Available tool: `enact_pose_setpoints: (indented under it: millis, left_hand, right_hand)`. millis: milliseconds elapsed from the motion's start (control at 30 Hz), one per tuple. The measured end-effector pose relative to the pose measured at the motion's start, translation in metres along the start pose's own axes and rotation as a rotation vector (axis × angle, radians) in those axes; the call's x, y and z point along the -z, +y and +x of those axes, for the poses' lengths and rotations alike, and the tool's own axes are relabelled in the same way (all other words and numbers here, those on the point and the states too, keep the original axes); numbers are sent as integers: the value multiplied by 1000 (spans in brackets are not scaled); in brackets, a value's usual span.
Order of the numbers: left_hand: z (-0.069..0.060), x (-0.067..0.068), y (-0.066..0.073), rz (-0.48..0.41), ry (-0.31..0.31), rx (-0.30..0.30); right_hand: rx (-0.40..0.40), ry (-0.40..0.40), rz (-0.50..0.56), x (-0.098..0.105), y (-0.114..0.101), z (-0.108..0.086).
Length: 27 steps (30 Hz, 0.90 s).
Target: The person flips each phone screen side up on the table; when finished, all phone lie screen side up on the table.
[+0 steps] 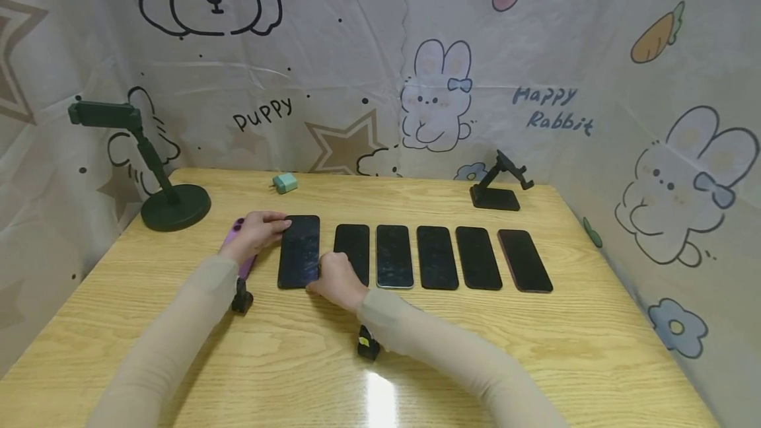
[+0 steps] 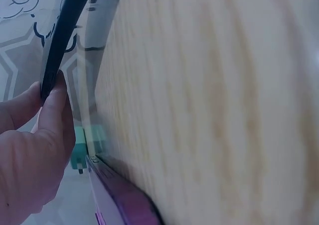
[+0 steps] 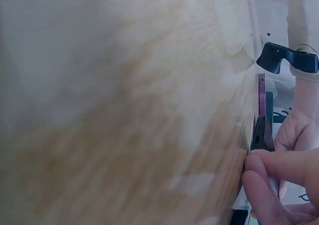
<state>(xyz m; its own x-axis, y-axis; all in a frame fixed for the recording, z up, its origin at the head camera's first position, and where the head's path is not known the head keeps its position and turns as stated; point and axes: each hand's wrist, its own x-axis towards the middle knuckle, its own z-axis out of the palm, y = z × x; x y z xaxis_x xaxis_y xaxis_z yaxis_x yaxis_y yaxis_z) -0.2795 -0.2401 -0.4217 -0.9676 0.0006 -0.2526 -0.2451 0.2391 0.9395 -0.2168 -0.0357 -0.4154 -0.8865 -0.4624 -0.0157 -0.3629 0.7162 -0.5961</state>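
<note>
A large dark smartphone (image 1: 299, 251) is held by both hands at opposite corners, its screen facing up. My left hand (image 1: 257, 235) pinches its upper left corner between thumb and fingers, as the left wrist view also shows. At the lower right corner, my right hand (image 1: 339, 280) pinches the edge with thumb and bent fingers. Partly hidden under the left hand and wrist lies a purple phone (image 1: 247, 265). Another black phone (image 1: 352, 243) lies just right of the held one, its lower part covered by the right hand.
Several more phones continue the row rightward, among them a light-edged phone (image 1: 395, 256) and a reddish-edged phone (image 1: 526, 260). A dark green phone stand (image 1: 175, 207) rises at back left. Behind stand a green charger plug (image 1: 285, 183) and a small black stand (image 1: 495, 198) on the wooden table (image 1: 285, 362).
</note>
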Motion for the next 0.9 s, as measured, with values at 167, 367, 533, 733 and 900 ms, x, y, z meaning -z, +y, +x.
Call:
enact_pose_setpoints:
  millis: [167,367,533,733,900]
  left_hand:
    - [2,-3,1,44,36,-14]
    - [6,-6,4,261,86,-93]
    - [4,-10,10,502,93,-153]
    - [3,-15,14,631,68,-148]
    - [5,-18,12,579,49,-124]
  right_hand:
    - [-40,0,19,0,0,1]
    - [-58,-18,29,0,0,1]
    - [-44,-38,49,0,1,0]
    - [-38,-42,63,0,3,-2]
    - [-32,-37,60,0,4,-2]
